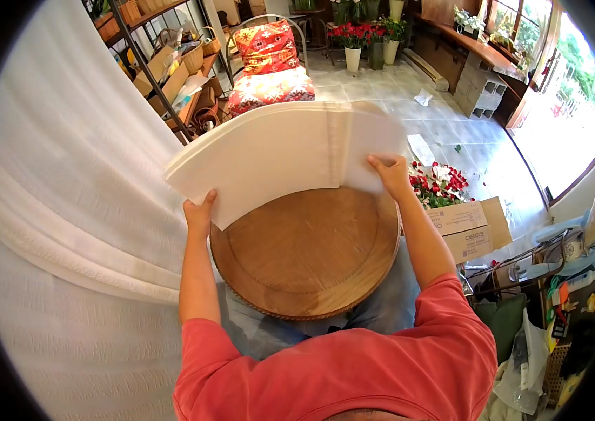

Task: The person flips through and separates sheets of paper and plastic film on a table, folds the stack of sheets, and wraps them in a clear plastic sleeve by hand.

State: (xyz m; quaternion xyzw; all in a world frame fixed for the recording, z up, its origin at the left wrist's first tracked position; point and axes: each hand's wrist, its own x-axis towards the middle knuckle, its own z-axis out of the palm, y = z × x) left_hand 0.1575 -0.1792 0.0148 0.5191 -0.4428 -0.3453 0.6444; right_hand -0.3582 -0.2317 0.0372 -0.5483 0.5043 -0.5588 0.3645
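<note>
A thick stack of large white sheets (269,144) stands tilted up over the far side of a round wooden table (304,245). My left hand (201,212) grips the stack's lower left corner, thumb on the near face and the fingers mostly hidden behind. At the right end, my right hand (390,174) pinches the sheets, with the thumb in front. A vertical fold or seam runs down the stack left of that hand, and the part beyond it looks slightly blurred. The sheets hide the table's far rim.
A white curtain (80,210) hangs close on the left. Right of the table are red and white flowers (439,184) and a cardboard box (462,228). A chair with patterned red cushions (269,67) stands ahead, near a shelf rack (150,70). Bags and tools crowd the lower right.
</note>
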